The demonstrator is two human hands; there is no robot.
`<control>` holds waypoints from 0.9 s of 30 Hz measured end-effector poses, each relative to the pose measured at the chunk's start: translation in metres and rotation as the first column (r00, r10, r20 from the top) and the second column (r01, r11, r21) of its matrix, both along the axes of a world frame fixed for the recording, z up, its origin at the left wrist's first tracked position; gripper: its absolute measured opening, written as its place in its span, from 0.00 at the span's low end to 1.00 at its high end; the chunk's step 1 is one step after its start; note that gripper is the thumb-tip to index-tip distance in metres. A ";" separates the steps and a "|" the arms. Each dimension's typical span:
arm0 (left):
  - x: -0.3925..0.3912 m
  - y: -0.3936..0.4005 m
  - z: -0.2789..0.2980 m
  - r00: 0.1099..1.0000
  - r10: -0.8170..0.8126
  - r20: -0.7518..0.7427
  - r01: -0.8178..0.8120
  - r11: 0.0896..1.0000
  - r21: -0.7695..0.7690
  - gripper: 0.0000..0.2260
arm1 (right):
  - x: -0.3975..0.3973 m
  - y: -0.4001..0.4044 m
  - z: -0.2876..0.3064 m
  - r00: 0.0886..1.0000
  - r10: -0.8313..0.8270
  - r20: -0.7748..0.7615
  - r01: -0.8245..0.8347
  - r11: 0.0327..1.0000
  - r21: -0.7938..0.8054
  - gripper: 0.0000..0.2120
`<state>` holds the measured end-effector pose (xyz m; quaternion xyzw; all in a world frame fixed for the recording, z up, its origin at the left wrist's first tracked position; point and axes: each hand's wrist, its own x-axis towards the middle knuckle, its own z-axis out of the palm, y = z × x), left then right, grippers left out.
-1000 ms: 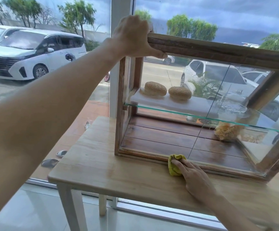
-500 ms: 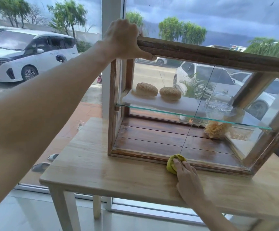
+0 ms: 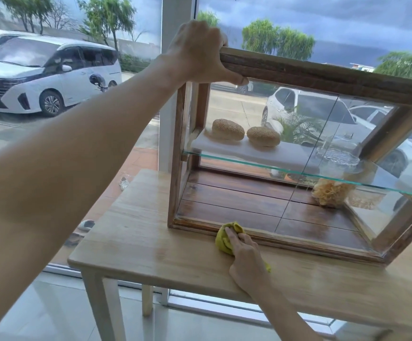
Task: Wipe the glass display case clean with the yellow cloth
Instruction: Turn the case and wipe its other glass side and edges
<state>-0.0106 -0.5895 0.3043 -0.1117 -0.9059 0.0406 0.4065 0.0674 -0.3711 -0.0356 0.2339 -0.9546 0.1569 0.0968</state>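
Left hand (image 3: 200, 54) grips top-left corner of wood-framed glass display case (image 3: 323, 77), thumb on front rail. Right hand (image 3: 245, 257) presses crumpled yellow cloth (image 3: 224, 238) w/ fingers laid flat against case's bottom front rail, on light wooden table (image 3: 150, 242). Two sesame buns (image 3: 245, 134) on glass shelf (image 3: 286, 169).

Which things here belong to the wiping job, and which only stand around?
Belong to the job:
yellow cloth, under the right hand
glass display case, gripped at its top corner by the left hand

Only standing around:
two sesame buns on the glass shelf
wooden table
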 end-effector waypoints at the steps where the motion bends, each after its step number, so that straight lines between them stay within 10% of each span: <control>1: 0.000 0.000 0.000 1.000 0.009 0.004 -0.009 1.000 0.004 0.45 | 0.001 -0.012 0.002 0.999 0.031 0.013 -0.030 0.999 -0.017 0.40; 27: 0.006 0.002 0.000 0.998 0.019 0.052 -0.018 1.000 -0.016 0.43 | -0.012 -0.082 0.012 0.884 0.408 -0.230 -0.391 0.913 0.114 0.35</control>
